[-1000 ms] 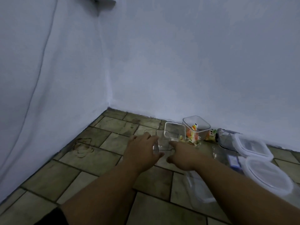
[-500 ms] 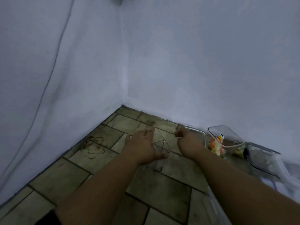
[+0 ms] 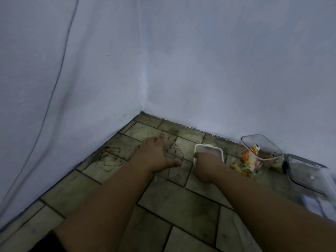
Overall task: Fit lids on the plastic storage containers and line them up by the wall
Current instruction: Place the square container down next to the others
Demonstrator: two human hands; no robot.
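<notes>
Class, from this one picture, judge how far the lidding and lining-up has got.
Done: nothing visibly lidded. In hand: the left hand steadies a clear container, open-topped; the right hand holds a white-rimmed lid beside it. Left: the open container with colourful contents and another open one need lids, then lining up.

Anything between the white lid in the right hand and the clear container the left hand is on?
Nothing visible. The right hand holds the white lid just right of the clear container, which the left hand steadies. Only bare floor tile shows in the gap between them.
</notes>
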